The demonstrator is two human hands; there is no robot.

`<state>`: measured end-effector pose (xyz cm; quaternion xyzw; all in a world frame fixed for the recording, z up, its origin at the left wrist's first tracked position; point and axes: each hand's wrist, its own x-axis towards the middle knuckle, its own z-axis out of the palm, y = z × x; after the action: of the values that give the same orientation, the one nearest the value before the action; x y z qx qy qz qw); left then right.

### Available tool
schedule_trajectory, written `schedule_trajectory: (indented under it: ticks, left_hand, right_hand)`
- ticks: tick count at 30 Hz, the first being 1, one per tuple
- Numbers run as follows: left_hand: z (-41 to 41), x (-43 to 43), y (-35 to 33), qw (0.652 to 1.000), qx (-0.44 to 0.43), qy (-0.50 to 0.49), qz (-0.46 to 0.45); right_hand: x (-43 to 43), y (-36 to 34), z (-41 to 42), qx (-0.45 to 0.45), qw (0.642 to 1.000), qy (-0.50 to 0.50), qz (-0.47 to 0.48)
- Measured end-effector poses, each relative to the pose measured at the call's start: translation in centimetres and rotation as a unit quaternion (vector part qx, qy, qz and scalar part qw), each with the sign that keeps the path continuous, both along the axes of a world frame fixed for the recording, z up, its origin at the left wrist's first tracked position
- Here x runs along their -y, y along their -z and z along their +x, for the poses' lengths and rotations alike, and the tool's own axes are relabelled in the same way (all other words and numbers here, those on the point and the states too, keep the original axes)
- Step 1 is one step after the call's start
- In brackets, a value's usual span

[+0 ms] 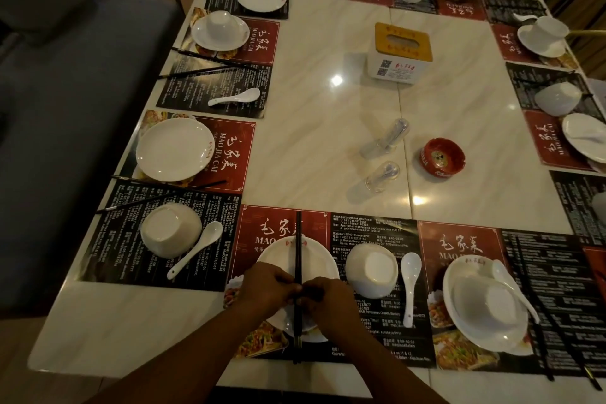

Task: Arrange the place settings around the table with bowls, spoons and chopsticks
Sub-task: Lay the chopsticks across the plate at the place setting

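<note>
**Both grips pinch black chopsticks over a plate at the near edge of the bench**

The left grip [267, 285] and right grip [323, 300] meet knuckle to knuckle, fingers curled, each pinching the pair of black chopsticks [298, 249] near its middle. The chopsticks lie together and point straight away from the person, across the centre of a white plate [282, 256]. The plate sits on a red and black placemat [278, 226].

Just right of the plate stands an upturned white bowl [372, 269], with a white spoon [410, 285] beside it, bowl end farthest from the person. Further right, a second plate [459, 272] carries an upturned bowl and a spoon.

To the left, another upturned bowl [170, 229] and spoon [196, 248] rest on the corner mat. More plates, bowls, spoons and chopsticks ring the pale marble bench [328, 125]. Near its middle stand a tissue box [400, 52], a red ashtray [442, 156] and two clear holders [387, 138]
</note>
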<state>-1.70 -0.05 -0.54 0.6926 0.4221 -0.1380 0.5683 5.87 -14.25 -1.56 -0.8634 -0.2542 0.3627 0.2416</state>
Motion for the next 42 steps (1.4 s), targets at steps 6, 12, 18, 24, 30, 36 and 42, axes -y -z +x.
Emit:
schedule_trajectory:
  ticks: [6,12,18,24,30,36,42]
  left_hand:
    - [-0.7,-1.0,-0.5,0.998,0.005,-0.015,0.054]
    - [-3.6,-3.6,-0.3,0.967,0.045,-0.011,0.251]
    - [-5.0,-4.0,0.9,0.995,0.007,-0.047,0.091]
    - [-6.2,-5.0,1.8,0.996,0.01,-0.066,0.059]
    - [-7.3,-5.3,2.2,0.997,0.016,-0.068,0.033]
    - [-7.8,-5.3,2.3,0.997,0.019,-0.071,0.018]
    - [-7.8,-5.2,1.9,0.997,0.023,-0.064,0.027]
  right_hand:
    - [1.9,-0.7,0.4,0.062,0.996,0.064,0.012]
    - [4.7,-0.5,-0.1,0.105,0.988,0.113,0.003]
    - [4.5,1.0,-1.3,0.078,0.985,0.153,0.017]
    - [4.4,0.9,-2.0,0.023,0.986,0.167,-0.015]
    - [4.5,0.9,-2.9,0.002,0.983,0.181,-0.012]
    - [4.6,0.7,-3.2,-0.016,0.982,0.188,-0.001]
    - [4.5,0.5,-3.1,-0.018,0.982,0.188,-0.006]
